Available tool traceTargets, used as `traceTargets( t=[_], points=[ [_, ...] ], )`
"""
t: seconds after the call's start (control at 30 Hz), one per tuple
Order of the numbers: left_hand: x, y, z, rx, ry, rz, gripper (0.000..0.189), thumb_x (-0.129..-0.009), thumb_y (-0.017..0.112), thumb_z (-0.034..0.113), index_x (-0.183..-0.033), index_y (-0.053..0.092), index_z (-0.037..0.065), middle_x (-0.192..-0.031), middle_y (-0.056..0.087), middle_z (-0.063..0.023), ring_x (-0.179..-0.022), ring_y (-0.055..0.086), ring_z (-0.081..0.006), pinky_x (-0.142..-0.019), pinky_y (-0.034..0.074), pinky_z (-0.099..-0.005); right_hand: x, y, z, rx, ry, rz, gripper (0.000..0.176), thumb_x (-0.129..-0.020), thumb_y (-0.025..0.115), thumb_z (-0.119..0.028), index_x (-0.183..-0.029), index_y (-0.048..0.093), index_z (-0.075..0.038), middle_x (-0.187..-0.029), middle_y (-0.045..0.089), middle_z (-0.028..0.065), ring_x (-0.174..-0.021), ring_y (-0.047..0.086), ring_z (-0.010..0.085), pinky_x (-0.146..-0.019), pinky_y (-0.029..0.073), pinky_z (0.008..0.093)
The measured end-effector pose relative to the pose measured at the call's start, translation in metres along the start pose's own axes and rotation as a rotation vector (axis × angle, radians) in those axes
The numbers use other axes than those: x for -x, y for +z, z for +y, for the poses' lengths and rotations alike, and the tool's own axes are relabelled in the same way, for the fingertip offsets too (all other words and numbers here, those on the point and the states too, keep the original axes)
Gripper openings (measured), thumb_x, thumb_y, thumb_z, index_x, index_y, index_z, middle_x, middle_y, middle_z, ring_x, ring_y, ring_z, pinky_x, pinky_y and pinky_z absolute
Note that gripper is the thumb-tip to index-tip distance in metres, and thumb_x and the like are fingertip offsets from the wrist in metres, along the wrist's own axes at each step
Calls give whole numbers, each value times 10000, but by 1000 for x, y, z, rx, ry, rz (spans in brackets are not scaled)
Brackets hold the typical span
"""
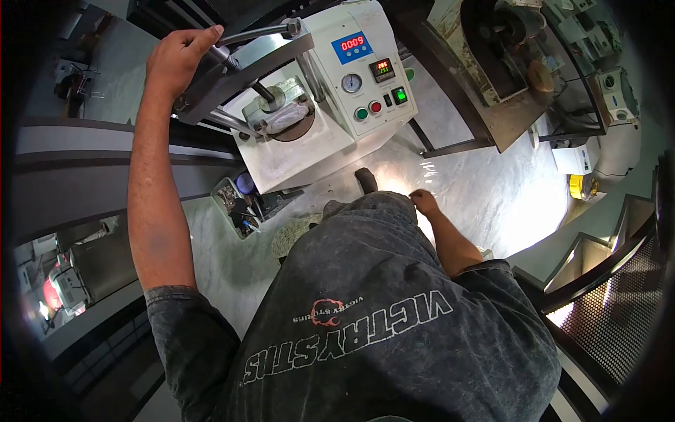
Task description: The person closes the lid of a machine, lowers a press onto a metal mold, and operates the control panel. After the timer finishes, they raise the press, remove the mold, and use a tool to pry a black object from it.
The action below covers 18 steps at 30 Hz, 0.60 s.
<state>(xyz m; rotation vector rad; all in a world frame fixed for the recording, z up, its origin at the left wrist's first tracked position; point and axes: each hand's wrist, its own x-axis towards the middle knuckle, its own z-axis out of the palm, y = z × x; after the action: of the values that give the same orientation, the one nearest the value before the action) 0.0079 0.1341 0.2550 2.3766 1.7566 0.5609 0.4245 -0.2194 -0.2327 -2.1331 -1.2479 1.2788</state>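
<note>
My left hand (184,58) is closed around the end of a metal lever handle (260,32) at the top of a white bench press machine. Below the lever, a threaded rod and dark crossbar (253,74) stand over the press plate. On the round dark base lies a crumpled whitish pad or cloth (287,117), under the metal press block (271,100). My right hand (424,202) is beside my thigh, its fingers curled in, with no object visible in it.
The machine's control panel (369,77) shows a red timer reading 00:09, a gauge, buttons and a lit green switch. A bin of tools (235,207) stands on the floor below the machine. At right are a metal-framed table (492,119) and a perforated black chair (605,309).
</note>
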Motion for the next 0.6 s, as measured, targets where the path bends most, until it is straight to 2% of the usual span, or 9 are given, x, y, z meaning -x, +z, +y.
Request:
traceTargets(
  t=[0.13,0.2,0.27,0.33,0.4,0.47,0.53,0.57,0.6],
  points=[
    [-1,-2,3,16,5,-9,604,-797,576,650,-919,749,85,-784,688,-90,-781,647,-259,-737,470,-364,-31,-25,-58,-102,-94,428,298,-899,599,-239,-1069,665,-3,-948,702,163,-901,672,257,-825,504,361],
    [1,-7,9,36,-27,-90,565,-821,582,586,-892,720,43,-697,628,-68,-699,599,-221,-676,441,-344,-53,-42,-98,-220,-203,614,344,-944,577,-295,-1101,636,6,-991,688,171,-965,655,258,-875,486,356],
    [5,0,10,80,-31,-21,540,-830,589,554,-881,709,29,-673,596,-55,-676,568,-199,-655,425,-336,-56,-73,-171,-332,-259,648,379,-984,536,-320,-1161,599,9,-1095,654,179,-1041,624,250,-909,468,344],
    [7,4,7,117,-40,45,517,-838,595,522,-869,697,16,-649,565,-42,-653,538,-177,-635,409,-328,-83,-85,-206,-460,-358,657,355,-983,544,-284,-1204,570,-8,-1191,612,171,-1097,596,289,-959,447,371],
    [5,6,-1,152,-12,97,477,-843,612,467,-914,707,5,-645,558,-31,-656,519,-145,-627,399,-318,-93,-95,-247,-594,-452,630,379,-996,519,-310,-1215,549,-2,-1212,595,182,-1087,593,291,-960,435,375],
    [4,9,-11,197,-32,170,456,-847,624,433,-972,712,4,-667,564,-26,-660,503,-136,-627,398,-313,-109,-97,-273,-551,-480,610,383,-1001,502,-324,-1205,553,-4,-1184,606,184,-1069,598,300,-941,440,385],
    [2,2,-18,195,-88,-16,461,-851,630,431,-1036,716,17,-710,588,-32,-680,512,-137,-653,406,-296,-113,-94,-279,-509,-498,585,389,-1006,485,-339,-1194,556,-5,-1157,616,187,-1050,602,309,-923,445,395],
    [7,8,-16,189,-5,120,486,-868,608,457,-970,712,-6,-710,581,-34,-693,508,-132,-665,401,-274,-113,-93,-280,-454,-437,586,393,-1008,472,-350,-1186,560,-10,-1123,624,190,-1032,604,322,-905,447,406],
    [8,9,-14,189,-19,118,486,-868,608,457,-970,712,-6,-710,581,-34,-693,508,-132,-665,401,-274,-112,-92,-281,-395,-377,586,398,-1011,458,-361,-1177,563,-15,-1089,632,193,-1013,606,335,-887,449,416]
  ],
)
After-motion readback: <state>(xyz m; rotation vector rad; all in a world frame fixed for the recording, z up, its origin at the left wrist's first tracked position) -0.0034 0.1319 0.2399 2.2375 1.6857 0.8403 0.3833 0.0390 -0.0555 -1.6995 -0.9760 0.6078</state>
